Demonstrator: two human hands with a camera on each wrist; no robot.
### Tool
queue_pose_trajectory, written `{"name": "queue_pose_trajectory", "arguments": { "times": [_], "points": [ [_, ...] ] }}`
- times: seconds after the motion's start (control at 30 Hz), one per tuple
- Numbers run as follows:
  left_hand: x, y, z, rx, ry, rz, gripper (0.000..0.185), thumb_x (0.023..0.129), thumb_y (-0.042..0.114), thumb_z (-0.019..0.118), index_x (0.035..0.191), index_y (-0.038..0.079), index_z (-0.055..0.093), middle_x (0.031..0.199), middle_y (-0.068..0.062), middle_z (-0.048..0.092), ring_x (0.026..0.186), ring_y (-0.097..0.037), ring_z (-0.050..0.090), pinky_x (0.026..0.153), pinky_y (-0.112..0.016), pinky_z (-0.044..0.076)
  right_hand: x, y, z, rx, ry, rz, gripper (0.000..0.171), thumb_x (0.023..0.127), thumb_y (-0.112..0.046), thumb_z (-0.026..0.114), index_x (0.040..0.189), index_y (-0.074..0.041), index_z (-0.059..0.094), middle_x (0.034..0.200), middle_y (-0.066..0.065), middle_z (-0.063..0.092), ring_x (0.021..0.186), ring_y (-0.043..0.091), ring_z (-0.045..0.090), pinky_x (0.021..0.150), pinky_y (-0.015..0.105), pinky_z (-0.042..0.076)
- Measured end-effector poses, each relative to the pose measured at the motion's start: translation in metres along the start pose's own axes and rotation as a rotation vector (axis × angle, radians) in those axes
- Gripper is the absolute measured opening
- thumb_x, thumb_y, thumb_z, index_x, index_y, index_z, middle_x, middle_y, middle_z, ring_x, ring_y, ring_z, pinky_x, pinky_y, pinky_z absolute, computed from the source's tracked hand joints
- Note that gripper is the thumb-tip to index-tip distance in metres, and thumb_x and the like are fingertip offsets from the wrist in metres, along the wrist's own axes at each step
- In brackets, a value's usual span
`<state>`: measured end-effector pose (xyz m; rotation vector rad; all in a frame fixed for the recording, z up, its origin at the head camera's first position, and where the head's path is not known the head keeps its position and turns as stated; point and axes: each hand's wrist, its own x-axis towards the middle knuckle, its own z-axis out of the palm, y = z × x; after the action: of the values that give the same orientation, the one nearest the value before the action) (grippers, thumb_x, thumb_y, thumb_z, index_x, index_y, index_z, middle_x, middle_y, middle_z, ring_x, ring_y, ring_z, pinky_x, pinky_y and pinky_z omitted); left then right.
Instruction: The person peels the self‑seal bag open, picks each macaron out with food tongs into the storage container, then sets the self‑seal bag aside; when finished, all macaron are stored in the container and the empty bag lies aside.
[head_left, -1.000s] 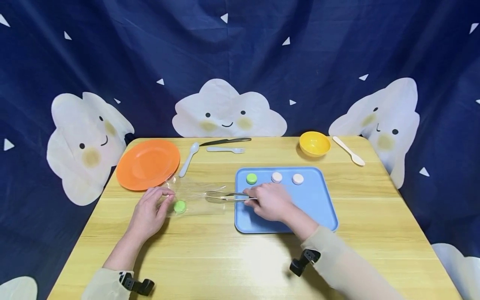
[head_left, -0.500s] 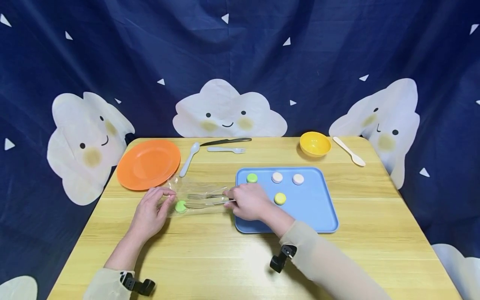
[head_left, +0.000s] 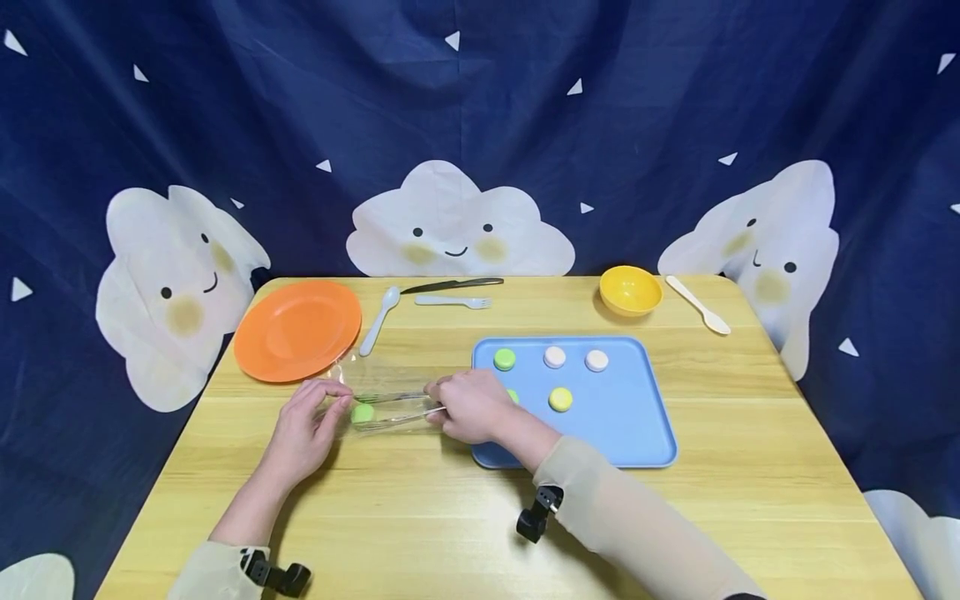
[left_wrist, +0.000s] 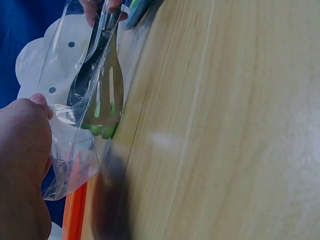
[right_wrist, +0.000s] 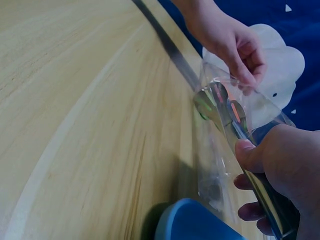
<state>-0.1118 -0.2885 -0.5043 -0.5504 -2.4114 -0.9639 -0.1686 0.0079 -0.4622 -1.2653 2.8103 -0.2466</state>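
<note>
My left hand (head_left: 306,422) pinches the upper side of a clear plastic bag (left_wrist: 65,172) between thumb and fingers. In my right hand (head_left: 472,406) are metal tongs (right_wrist: 257,180) with slotted ends. The tongs reach into the bag, and in the head view their two arms are spread on either side of a green macaron (head_left: 363,413). In the left wrist view the slotted heads overlap that macaron (left_wrist: 104,131). Close behind the right hand, the blue tray (head_left: 615,429) bears green, yellow and pale macarons, one green one partly hidden by the hand.
An orange plate (head_left: 297,329) stands at the back left. Near it lie a pale blue spoon (head_left: 380,321), a pale blue fork (head_left: 453,302) and a black knife (head_left: 452,285). A yellow bowl (head_left: 630,292) and a cream spoon (head_left: 698,305) are at the back right.
My right hand has moved left from over the tray, taking the tongs deeper into the bag; their ends have spread around the green macaron. The left hand has hardly moved.
</note>
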Motion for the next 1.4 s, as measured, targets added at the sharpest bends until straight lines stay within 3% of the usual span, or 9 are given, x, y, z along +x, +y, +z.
{"name": "queue_pose_trajectory", "arguments": {
  "times": [0.23,0.57,0.77,0.83,0.97,1.13,1.27,1.4],
  "points": [
    [0.0,0.001,0.0,0.019,-0.03,-0.022,0.017,0.093,-0.008,0.075,0.104,0.005,0.072,0.103,-0.002,0.073,0.105,-0.023,0.064,0.1,-0.018,0.042,-0.001,0.0,0.003,0.014,0.013,0.0,0.02,0.104,-0.04,0.066,0.091,-0.025,0.064,0.082,-0.009,0.064,0.062,0.012,0.055,0.049,0.031,0.043],
    [-0.002,-0.002,0.001,0.054,-0.038,-0.015,0.02,0.091,-0.008,0.077,0.104,0.007,0.072,0.102,-0.001,0.073,0.106,-0.024,0.063,0.1,-0.023,0.041,-0.019,0.011,-0.007,0.067,0.036,-0.025,0.018,0.106,-0.038,0.066,0.102,-0.021,0.071,0.085,-0.007,0.066,0.066,0.014,0.059,0.054,0.032,0.046],
    [-0.001,-0.002,0.001,0.07,-0.039,-0.018,0.02,0.091,-0.008,0.077,0.103,0.007,0.072,0.102,-0.002,0.073,0.105,-0.025,0.063,0.097,-0.031,0.044,-0.036,0.024,-0.017,0.093,0.057,-0.007,0.038,0.106,-0.037,0.066,0.134,-0.013,0.073,0.118,0.001,0.076,0.091,0.022,0.073,0.071,0.04,0.059],
    [0.0,-0.002,0.001,0.071,-0.041,-0.019,0.02,0.091,-0.007,0.077,0.103,0.007,0.072,0.102,-0.003,0.073,0.105,-0.025,0.063,0.096,-0.034,0.044,-0.042,0.029,-0.022,0.108,0.069,0.005,0.04,0.106,-0.036,0.067,0.137,-0.012,0.071,0.123,0.001,0.075,0.089,0.021,0.073,0.072,0.04,0.059],
    [0.0,-0.002,0.001,0.077,-0.041,-0.025,0.019,0.092,-0.007,0.077,0.103,0.007,0.072,0.101,-0.003,0.073,0.105,-0.025,0.063,0.095,-0.037,0.044,-0.054,0.04,-0.027,0.105,0.092,0.012,0.039,0.105,-0.036,0.068,0.136,-0.013,0.072,0.115,-0.001,0.077,0.078,0.017,0.069,0.068,0.039,0.057],
    [0.001,-0.001,0.001,0.071,-0.031,-0.022,0.019,0.091,-0.008,0.078,0.102,0.007,0.072,0.101,-0.003,0.074,0.104,-0.024,0.063,0.093,-0.035,0.044,-0.073,0.052,-0.034,0.102,0.121,0.028,0.036,0.103,-0.036,0.071,0.13,-0.013,0.075,0.103,-0.002,0.076,0.062,0.01,0.054,0.056,0.034,0.047],
    [0.001,0.0,0.002,0.065,-0.028,-0.013,0.018,0.091,-0.008,0.078,0.103,0.006,0.073,0.1,-0.003,0.073,0.103,-0.024,0.063,0.092,-0.034,0.044,-0.09,0.06,-0.039,0.123,0.134,0.052,0.036,0.102,-0.034,0.073,0.129,-0.011,0.076,0.1,-0.002,0.075,0.061,0.007,0.049,0.055,0.03,0.044],
    [-0.001,-0.001,0.003,0.069,-0.021,-0.016,0.019,0.091,-0.008,0.078,0.103,0.007,0.073,0.1,-0.002,0.073,0.102,-0.024,0.063,0.091,-0.034,0.044,-0.108,0.068,-0.042,0.105,0.152,0.08,0.033,0.1,-0.034,0.075,0.126,-0.013,0.076,0.083,-0.01,0.065,0.058,0.005,0.045,0.055,0.029,0.042]
  ]
}}
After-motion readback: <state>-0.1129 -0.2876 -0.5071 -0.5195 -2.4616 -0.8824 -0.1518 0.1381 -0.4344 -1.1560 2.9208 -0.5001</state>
